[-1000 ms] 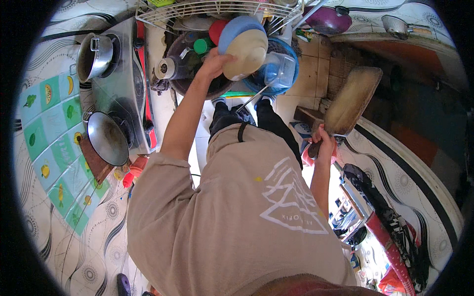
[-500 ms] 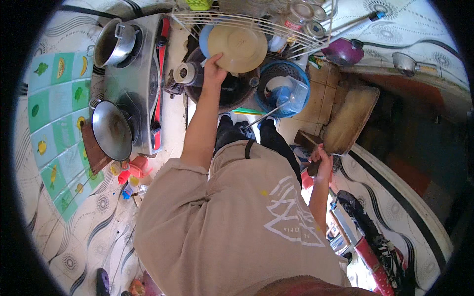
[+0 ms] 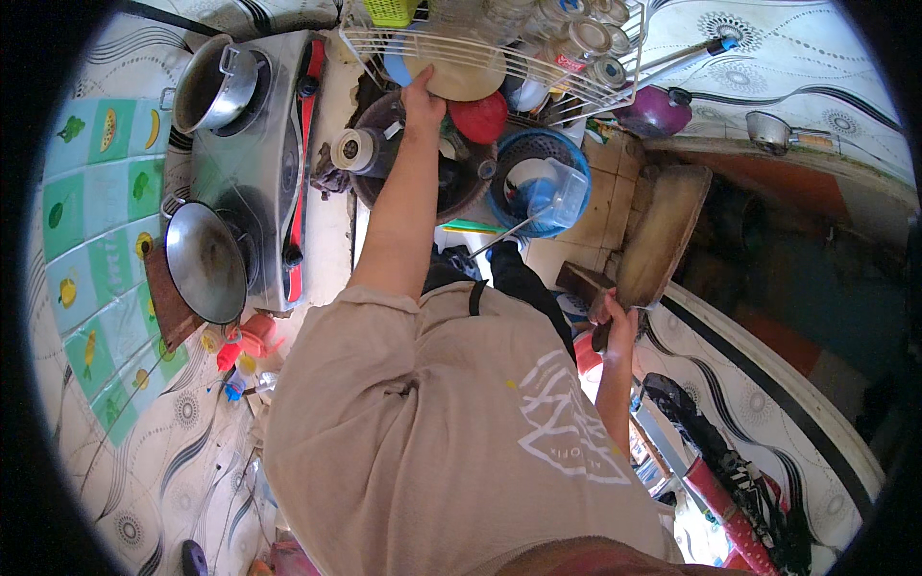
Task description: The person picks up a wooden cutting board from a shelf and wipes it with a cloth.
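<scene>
My left hand [image 3: 423, 98] reaches forward and grips the near edge of a cream plate [image 3: 459, 79], which sits partly behind the front wires of a white dish rack [image 3: 499, 58]. A blue rim [image 3: 396, 63] shows beside the plate. Below it stands a dark round basin [image 3: 475, 182], with a red rounded dish [image 3: 478, 117] at its far side. At my right side, my right hand [image 3: 618, 322] is closed round the near end of a worn wooden board [image 3: 663, 235]. Its fingers are partly hidden.
Left lies a stove [image 3: 216, 158] with a metal pot [image 3: 216, 91] and a wok [image 3: 206, 261]. A blue basket [image 3: 538, 226] holds a clear blue container [image 3: 567, 197]. Glass jars [image 3: 586, 38] fill the rack. A purple pan [image 3: 658, 110] stands near the wall.
My left hand has pushed the cream plate farther forward behind the rack's wires, uncovering the red dish. The wooden board in my right hand has tilted, showing narrower.
</scene>
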Motion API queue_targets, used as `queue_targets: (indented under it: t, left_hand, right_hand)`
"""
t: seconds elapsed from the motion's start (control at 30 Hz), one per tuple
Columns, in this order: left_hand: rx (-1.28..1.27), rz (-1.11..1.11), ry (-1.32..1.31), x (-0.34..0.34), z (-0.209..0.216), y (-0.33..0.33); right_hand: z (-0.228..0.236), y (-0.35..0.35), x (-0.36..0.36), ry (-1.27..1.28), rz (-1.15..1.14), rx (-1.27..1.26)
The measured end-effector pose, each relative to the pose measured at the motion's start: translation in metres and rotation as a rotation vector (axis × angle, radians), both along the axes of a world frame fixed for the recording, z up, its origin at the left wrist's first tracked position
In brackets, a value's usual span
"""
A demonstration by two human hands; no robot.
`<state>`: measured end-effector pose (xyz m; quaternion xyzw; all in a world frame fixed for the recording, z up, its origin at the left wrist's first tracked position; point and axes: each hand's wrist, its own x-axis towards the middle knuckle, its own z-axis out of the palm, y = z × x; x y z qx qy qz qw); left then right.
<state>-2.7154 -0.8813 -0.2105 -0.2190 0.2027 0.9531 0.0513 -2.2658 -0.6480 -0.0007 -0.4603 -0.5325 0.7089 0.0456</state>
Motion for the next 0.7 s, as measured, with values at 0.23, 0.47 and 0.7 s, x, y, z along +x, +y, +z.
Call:
queue_targets:
  t: [0.23,0.47,0.7]
  left_hand:
    - [-0.781,0.006,-0.204,-0.002,-0.039,-0.020]
    - [-1.303,-0.085,-0.241,-0.005,-0.064,-0.033]
    - [-1.728,-0.046,-0.105,0.046,0.023,-0.003]
  right_hand:
    - [0.008,-0.012,-0.014,-0.037,-0.018,-0.031]
    - [0.018,-0.016,-0.021,-0.043,0.075,-0.005]
    - [0.011,-0.016,-0.013,-0.018,0.097,0.110]
